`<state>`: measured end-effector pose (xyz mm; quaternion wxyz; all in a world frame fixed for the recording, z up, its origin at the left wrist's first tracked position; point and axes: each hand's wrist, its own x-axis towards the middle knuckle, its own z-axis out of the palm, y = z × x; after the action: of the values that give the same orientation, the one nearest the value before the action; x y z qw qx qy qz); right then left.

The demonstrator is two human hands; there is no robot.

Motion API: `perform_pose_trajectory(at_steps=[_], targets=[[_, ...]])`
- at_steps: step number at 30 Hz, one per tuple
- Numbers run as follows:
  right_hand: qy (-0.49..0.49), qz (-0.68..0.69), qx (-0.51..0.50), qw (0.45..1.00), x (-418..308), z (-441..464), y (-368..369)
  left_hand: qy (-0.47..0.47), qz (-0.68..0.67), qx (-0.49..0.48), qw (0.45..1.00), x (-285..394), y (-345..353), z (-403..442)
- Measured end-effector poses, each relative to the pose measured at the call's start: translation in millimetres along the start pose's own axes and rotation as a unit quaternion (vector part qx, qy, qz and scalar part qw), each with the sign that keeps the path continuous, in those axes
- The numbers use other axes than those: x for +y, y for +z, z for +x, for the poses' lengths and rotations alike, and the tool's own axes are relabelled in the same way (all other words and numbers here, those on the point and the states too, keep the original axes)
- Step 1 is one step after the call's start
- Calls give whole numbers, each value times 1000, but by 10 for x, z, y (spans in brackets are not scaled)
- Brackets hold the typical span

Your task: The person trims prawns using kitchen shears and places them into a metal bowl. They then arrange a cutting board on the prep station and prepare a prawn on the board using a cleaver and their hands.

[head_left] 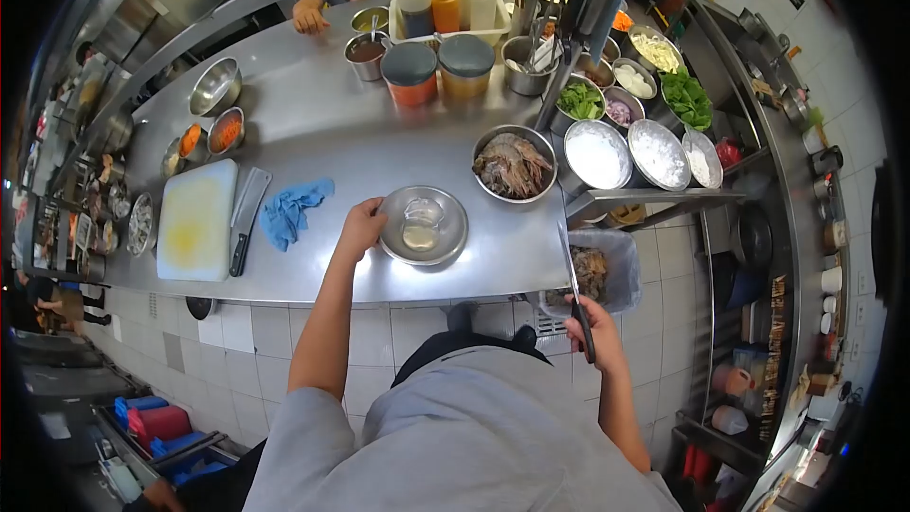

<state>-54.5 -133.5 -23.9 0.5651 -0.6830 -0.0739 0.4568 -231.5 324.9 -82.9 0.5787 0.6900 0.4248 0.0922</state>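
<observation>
Head view: the left hand [365, 228] is gripping a steel bowl [424, 226]; the right hand [599, 334] is holding a black-handled bladed tool [582, 322].
The steel bowl is resting near the front edge of the worktop [379, 128], the left fingers closing on its left rim; its pale contents cannot be identified. The right fingers are wrapping the handle beside the front right corner, the blade pointing away from the body. A prawn bowl [515, 166] is standing near the right edge; a blue cloth [296, 213] is lying left of the steel bowl.
</observation>
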Motion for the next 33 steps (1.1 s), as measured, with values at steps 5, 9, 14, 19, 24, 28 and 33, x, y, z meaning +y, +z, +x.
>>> perform_pose_trajectory(at_steps=[5,9,14,19,24,28,33], targets=[[-23,-12,8,1000,-126,-48,-233,-42,-18,-75,996,167,331,-360],[-13,-2,10,1000,-101,-180,-561,-57,-26,-122,991,271,895,-614],[-18,-1,35,999,87,-477,-1246,-87,5,-198,976,600,1841,-853],[-34,61,62,996,268,-707,-1899,-49,125,-255,958,1122,2901,-699],[-35,81,71,994,433,-828,-2318,-52,417,-314,851,1469,3918,-222],[-21,101,60,993,521,-883,-2523,-72,489,-300,816,1489,4235,-233],[-5,99,58,993,613,-817,-2582,-59,494,-333,801,1400,3992,-363]])
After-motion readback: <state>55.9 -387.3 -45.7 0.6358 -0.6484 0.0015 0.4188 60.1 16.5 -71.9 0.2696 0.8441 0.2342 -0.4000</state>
